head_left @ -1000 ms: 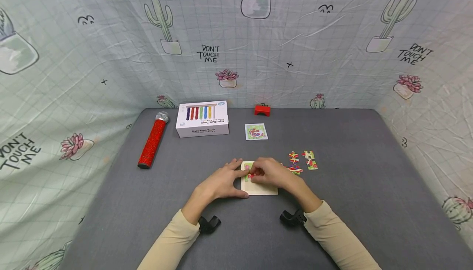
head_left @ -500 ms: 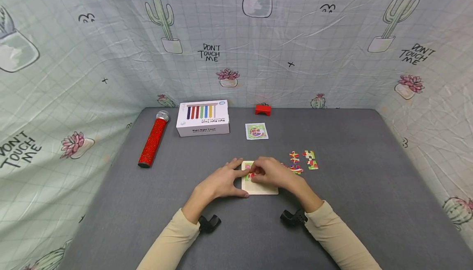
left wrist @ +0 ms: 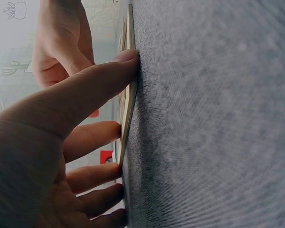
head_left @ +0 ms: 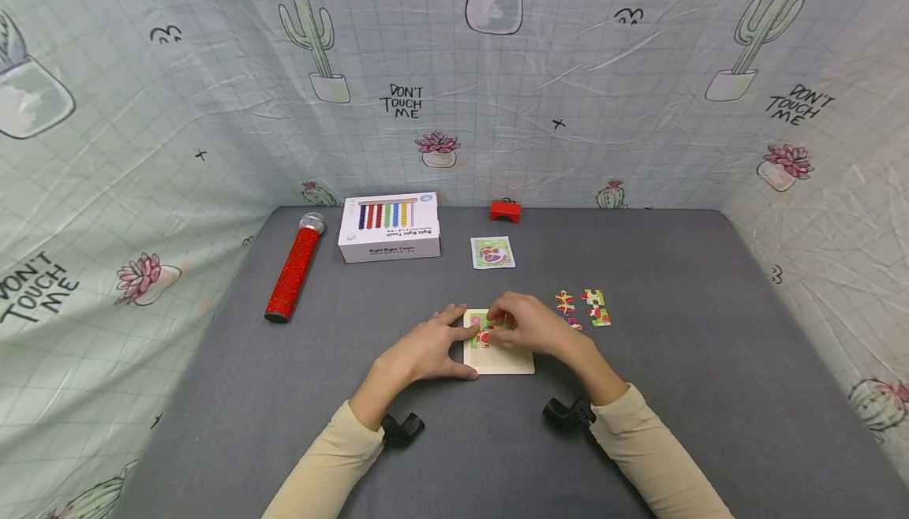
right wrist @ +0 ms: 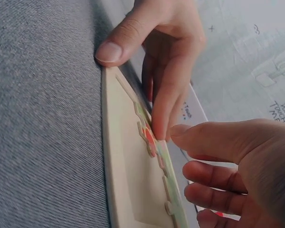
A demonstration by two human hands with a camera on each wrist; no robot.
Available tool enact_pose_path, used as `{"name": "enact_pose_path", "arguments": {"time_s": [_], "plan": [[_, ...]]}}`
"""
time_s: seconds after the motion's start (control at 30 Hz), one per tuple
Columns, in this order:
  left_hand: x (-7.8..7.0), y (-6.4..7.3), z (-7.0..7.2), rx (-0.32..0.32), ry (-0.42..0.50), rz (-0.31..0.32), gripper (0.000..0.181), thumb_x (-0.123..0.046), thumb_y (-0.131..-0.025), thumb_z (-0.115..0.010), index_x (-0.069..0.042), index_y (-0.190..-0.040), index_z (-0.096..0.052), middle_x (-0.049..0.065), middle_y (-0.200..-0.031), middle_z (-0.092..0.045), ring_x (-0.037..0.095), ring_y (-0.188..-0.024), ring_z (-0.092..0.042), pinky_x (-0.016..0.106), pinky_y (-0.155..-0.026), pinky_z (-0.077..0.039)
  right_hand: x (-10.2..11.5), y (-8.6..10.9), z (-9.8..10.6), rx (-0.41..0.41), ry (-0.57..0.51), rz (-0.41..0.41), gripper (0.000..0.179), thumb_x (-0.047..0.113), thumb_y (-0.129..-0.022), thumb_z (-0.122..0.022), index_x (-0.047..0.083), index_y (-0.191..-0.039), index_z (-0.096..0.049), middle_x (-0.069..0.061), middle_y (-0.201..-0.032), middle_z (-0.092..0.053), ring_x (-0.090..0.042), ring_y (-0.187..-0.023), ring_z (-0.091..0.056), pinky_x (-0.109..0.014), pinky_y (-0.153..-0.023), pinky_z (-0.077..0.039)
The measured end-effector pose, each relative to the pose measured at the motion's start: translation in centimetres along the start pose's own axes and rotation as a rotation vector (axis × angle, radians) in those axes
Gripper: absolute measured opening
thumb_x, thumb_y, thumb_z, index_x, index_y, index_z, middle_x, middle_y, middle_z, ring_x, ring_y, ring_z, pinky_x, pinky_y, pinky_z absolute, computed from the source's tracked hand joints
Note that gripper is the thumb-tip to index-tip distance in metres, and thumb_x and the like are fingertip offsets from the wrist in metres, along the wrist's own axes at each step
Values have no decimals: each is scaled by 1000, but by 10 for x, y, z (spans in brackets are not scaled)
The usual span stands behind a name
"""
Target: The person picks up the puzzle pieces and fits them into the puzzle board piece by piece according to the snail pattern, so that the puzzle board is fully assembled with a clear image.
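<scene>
A small wooden jigsaw board [head_left: 500,363] lies flat, with colourful puzzle pieces [head_left: 484,337] fitted along its far left part; its near part is bare wood. My left hand [head_left: 426,349] rests at the board's left side. The thumb touches the near edge and the index finger reaches onto the pieces. My right hand [head_left: 529,326] hovers over the board's upper right part, fingers loosely bent. In the right wrist view, I see nothing between its thumb and fingers. Right of the board lie loose jigsaw pieces [head_left: 596,308], some partly hidden by the right hand.
A picture card [head_left: 493,252] lies beyond the board, with a small red block [head_left: 505,211] behind it. To the left are a white toy box [head_left: 389,229] and a red glittery microphone [head_left: 294,270]. A patterned cloth [head_left: 554,69] hangs behind the grey table [head_left: 483,456].
My right hand has lifted off the pieces on the board and shifted slightly right and away from me, its fingers loosening. My left hand has stayed in place.
</scene>
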State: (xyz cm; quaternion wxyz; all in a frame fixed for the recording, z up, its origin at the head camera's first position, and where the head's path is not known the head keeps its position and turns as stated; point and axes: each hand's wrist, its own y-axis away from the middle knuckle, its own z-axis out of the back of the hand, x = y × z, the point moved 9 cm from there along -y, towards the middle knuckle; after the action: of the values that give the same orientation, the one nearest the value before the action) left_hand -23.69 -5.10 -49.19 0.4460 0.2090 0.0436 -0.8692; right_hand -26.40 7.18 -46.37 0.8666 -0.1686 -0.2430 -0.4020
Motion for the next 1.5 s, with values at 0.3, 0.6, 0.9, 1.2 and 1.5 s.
{"name": "enact_pose_path", "arguments": {"time_s": [0.3,0.6,0.9,1.2,1.5], "plan": [[2,2,-2,-13,13,6,79,-54,-78,-81,-22,-146,-55,13,-160,-36,36,-150,-32,51,-119,-35,-12,5,7,-30,-1,-86,30,24,-87,-79,8,-110,-69,-6,-105,-67,-19,-93,-61,-33,-82,-53],[3,1,-2,-14,16,19,80,-55,-78,-80,-23,-146,-54,12,-161,-35,35,-150,-32,50,-119,-36,-26,17,18,-79,1,-117,38,23,-88,-77,5,-119,-66,-9,-116,-65,-26,-102,-59,-42,-90,-52],[1,-1,-2,-3,16,24,78,-55,-78,-81,-24,-145,-55,12,-160,-36,36,-150,-33,50,-117,-38,-41,29,29,-156,6,-135,39,23,-87,-77,5,-120,-66,-11,-116,-64,-28,-102,-57,-45,-88,-51],[-1,0,0,-5,19,18,78,-53,-77,-82,-22,-144,-56,13,-159,-37,36,-149,-34,49,-117,-39,-60,35,41,-175,18,-225,44,25,-88,-76,5,-126,-65,-13,-119,-62,-31,-104,-57,-46,-88,-50],[0,2,2,-10,35,11,77,-52,-77,-82,-21,-143,-58,13,-160,-37,36,-150,-33,51,-117,-38,-77,39,50,-207,25,-247,47,25,-87,-76,3,-126,-64,-16,-120,-61,-31,-102,-57,-48,-88,-51]]}}
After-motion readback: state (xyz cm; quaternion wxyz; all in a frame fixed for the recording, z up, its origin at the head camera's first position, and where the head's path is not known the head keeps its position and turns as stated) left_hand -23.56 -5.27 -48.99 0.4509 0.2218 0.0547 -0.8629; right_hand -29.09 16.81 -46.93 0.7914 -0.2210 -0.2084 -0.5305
